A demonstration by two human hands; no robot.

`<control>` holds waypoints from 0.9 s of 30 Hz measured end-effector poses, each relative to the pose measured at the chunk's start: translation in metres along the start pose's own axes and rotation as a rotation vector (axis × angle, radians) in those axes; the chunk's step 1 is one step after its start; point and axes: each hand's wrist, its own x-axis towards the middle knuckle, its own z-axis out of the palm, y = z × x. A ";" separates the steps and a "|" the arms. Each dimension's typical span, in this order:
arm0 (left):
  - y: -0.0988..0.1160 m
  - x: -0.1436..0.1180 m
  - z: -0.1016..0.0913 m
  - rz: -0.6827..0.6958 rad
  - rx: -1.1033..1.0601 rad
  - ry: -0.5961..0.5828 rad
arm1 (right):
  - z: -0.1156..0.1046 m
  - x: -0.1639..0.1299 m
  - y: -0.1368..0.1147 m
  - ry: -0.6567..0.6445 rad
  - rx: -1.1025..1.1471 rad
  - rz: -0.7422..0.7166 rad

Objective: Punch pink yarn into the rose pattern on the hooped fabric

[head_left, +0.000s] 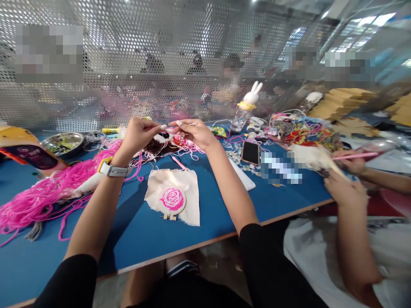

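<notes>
My left hand (138,134) and my right hand (192,131) are raised over the blue table (135,239), fingertips nearly meeting. Both pinch a thin pale thread (170,125) stretched between them; a needle is too small to make out. Below the hands lies a cream cloth (189,188) carrying a small wooden hoop with a pink embroidered rose (172,199). A pink punch-needle pen (177,162) lies just beyond the cloth. My left wrist wears a white watch (113,170).
A heap of pink yarn (41,194) covers the left of the table. A phone (250,152), a rabbit bottle (245,109) and tangled coloured threads (302,130) lie further right. A co-worker's hands (345,188) work fabric with a pink tool at right. A perforated metal screen (128,64) stands behind.
</notes>
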 end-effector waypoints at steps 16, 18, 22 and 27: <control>-0.023 0.001 0.005 -0.136 -0.144 0.120 | -0.013 0.014 0.019 0.250 0.199 0.002; -0.025 0.000 0.006 -0.163 -0.173 0.128 | -0.012 0.012 0.015 0.231 0.222 0.015; -0.028 -0.001 0.007 -0.205 -0.198 0.111 | -0.008 0.009 0.007 0.238 0.261 0.036; -0.031 -0.001 0.014 -0.164 -0.162 0.077 | -0.006 0.011 0.007 0.300 0.320 0.087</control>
